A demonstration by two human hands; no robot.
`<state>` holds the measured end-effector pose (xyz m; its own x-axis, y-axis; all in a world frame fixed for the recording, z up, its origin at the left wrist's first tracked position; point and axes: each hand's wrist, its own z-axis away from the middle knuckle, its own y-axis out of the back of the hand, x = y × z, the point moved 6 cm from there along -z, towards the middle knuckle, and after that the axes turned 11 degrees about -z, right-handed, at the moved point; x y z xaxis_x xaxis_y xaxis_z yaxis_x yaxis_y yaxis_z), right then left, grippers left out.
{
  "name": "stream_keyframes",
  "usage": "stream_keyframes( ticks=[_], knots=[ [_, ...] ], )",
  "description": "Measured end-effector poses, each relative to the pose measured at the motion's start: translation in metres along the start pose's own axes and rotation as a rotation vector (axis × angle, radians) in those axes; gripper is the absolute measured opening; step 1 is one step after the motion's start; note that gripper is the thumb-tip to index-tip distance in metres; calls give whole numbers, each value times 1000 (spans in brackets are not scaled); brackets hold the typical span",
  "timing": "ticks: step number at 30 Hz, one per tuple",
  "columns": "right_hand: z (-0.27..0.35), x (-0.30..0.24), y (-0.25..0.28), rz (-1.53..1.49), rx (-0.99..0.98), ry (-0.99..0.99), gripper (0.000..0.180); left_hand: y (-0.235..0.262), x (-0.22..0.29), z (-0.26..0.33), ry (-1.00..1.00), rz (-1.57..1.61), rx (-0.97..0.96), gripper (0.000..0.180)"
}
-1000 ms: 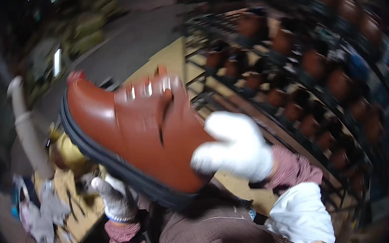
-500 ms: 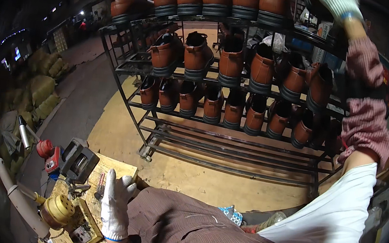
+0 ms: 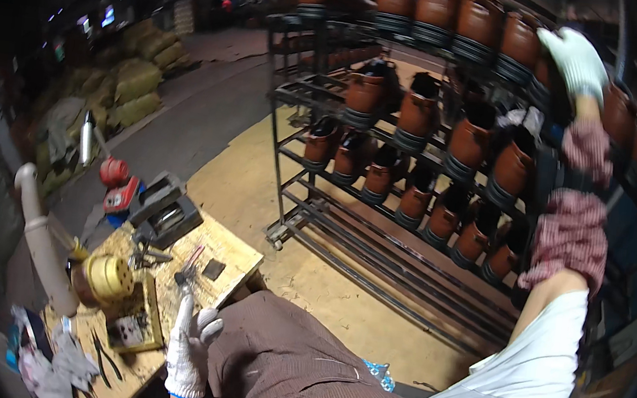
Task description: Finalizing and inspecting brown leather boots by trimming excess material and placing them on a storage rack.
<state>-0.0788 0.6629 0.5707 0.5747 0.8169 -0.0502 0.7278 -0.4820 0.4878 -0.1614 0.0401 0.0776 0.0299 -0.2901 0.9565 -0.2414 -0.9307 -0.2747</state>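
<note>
Down at seven o'clock, your workbench (image 3: 230, 248) carries a yellow reel (image 3: 107, 277), pliers (image 3: 103, 355), rags (image 3: 52, 361) and a dark metal tool block (image 3: 163, 217); a pale pipe (image 3: 39, 234) leans up beside it. Your left hand (image 3: 188, 345), gloved in white, hovers at the bench's near edge with fingers spread apart and clamped on nothing; one fingertip reaches toward a small tool (image 3: 187, 266) lying on the wood, though you cannot tell whether it touches.

Moving right, a sandy floor patch lies between the bench and a dark metal rack (image 3: 282, 171) that fills twelve to three o'clock. Its shelves hold rows of brown boots (image 3: 418, 116), soles out and shafts tilted back toward the rack; the lowest rails are bare.

At two o'clock your right hand (image 3: 578, 59), also in a white glove, is raised against the top row of boots, arm stretched along a line from five to one o'clock. Whether its fingers are closed on a boot cannot be told from this angle.
</note>
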Motion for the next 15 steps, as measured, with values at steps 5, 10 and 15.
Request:
stream_keyframes(
  ticks=[5,10,15],
  knots=[
    [224,-212,24,-67,490,658,40,-35,-18,19,39,19,-50,73],
    [376,-297,57,-893,-385,1139,44,-61,-29,33,224,545,-15,98],
    [496,-378,26,-1501,-1140,1578,52,49,-77,75,287,626,641,76]
  ],
)
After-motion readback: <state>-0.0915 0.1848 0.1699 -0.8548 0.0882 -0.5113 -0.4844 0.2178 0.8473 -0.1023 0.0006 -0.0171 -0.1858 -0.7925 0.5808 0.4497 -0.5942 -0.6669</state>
